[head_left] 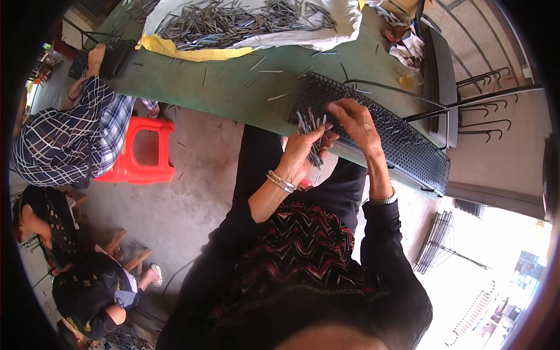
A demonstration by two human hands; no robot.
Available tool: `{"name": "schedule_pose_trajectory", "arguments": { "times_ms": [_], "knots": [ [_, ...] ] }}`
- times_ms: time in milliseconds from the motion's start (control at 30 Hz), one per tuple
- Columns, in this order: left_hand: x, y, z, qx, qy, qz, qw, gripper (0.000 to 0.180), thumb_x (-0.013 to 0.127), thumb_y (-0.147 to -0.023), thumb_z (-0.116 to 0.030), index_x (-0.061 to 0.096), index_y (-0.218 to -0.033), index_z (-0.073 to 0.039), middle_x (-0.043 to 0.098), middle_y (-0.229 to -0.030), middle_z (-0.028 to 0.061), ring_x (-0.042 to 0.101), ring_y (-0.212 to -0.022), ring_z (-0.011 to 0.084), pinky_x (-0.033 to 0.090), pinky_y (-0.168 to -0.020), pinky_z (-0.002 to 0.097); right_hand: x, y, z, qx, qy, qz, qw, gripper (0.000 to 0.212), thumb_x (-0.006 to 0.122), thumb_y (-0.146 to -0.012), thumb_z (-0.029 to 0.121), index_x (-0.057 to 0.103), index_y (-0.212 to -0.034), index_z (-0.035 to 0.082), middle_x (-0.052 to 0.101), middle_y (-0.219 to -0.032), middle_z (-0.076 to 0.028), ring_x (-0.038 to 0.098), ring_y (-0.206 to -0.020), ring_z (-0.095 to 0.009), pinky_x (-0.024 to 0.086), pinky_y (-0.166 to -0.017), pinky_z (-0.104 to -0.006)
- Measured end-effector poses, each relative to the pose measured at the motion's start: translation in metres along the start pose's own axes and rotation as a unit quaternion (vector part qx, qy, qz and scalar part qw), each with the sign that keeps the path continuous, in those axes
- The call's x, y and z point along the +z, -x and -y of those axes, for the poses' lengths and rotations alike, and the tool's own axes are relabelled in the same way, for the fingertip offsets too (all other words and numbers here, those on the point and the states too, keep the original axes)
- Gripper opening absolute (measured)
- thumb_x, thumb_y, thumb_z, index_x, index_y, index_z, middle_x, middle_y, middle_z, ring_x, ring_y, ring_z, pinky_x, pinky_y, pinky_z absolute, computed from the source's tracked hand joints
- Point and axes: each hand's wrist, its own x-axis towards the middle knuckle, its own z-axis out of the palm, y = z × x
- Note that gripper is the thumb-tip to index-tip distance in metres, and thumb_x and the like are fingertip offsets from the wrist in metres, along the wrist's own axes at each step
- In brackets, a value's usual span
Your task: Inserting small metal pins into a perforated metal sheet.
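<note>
At the near edge of the green table [224,81]: left hand [296,153] with a bundle of thin rods [316,156]

Left hand wrapped round the bundle; grey metallic rods fan out above the thumb and poke out below the palm. Right hand [359,125] just beside it, to the right and a little higher, fingers bent; whether a rod sits between its fingertips, cannot tell. Beneath and to the right of the right hand, a long black perforated rack [408,140] lies slantwise, reaching past the table edge. Ahead of the left hand, a few loose rods [279,97] lie scattered on the tabletop. Farther ahead, a large heap of rods [233,26] on a white and yellow sheet [344,26]. Well ahead and right of the right hand, crumpled gloves [406,51]. Well left of the left hand, a red stool [166,154] beside a seated person in a checked top [52,140].
</note>
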Motion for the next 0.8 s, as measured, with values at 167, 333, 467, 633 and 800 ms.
{"name": "schedule_pose_trajectory", "arguments": {
  "times_ms": [167,333,467,633,800],
  "knots": [
    [-0.003,-0.006,0.007,0.002,-0.002,0.012,1.000,0.026,0.062,-0.091,-0.022,0.064,-0.104,0.000,0.067,-0.083,0.0104,0.057,-0.064,0.0114,0.044,-0.054,0.0237,0.012,-0.006,0.002,-0.048,0.003,-0.098,0.994,0.026,0.068,-0.084,0.019,0.063,-0.106,0.006,0.063,-0.089,-0.011,0.064,-0.076,-0.027,0.051,-0.070,-0.0331],
    [-0.003,-0.004,0.008,0.003,0.020,0.013,1.000,0.026,0.059,-0.093,-0.021,0.061,-0.107,0.001,0.066,-0.081,0.0111,0.055,-0.062,0.0109,0.044,-0.053,0.0241,0.027,-0.024,0.000,-0.144,0.203,-0.177,0.952,0.012,0.063,-0.084,0.014,0.058,-0.092,0.007,0.059,-0.089,-0.014,0.062,-0.077,-0.036,0.050,-0.063,-0.0442],
    [-0.006,-0.002,0.005,0.003,0.004,0.009,1.000,0.026,0.058,-0.094,-0.020,0.060,-0.109,0.001,0.066,-0.081,0.0130,0.052,-0.061,0.0105,0.042,-0.052,0.0238,0.033,-0.033,-0.009,-0.176,0.234,-0.210,0.933,0.008,0.061,-0.085,0.014,0.057,-0.088,0.007,0.058,-0.087,-0.013,0.062,-0.073,-0.036,0.050,-0.061,-0.0445],
    [-0.007,-0.002,0.004,0.006,0.022,0.013,1.000,0.025,0.059,-0.094,-0.018,0.056,-0.110,0.001,0.064,-0.086,0.0154,0.047,-0.060,0.0084,0.037,-0.050,0.0219,0.032,-0.039,-0.005,-0.141,0.246,-0.215,0.935,0.009,0.063,-0.085,0.014,0.061,-0.091,0.008,0.059,-0.088,-0.012,0.061,-0.077,-0.035,0.050,-0.064,-0.0429],
    [-0.003,-0.003,0.005,0.008,0.022,0.018,1.000,0.020,0.060,-0.093,-0.017,0.056,-0.105,-0.001,0.066,-0.090,0.0163,0.050,-0.063,0.0092,0.039,-0.051,0.0216,0.023,-0.045,-0.005,-0.111,0.284,-0.179,0.935,0.013,0.064,-0.085,0.020,0.064,-0.094,0.011,0.060,-0.090,-0.013,0.062,-0.080,-0.035,0.050,-0.065,-0.0425]
  ]
}}
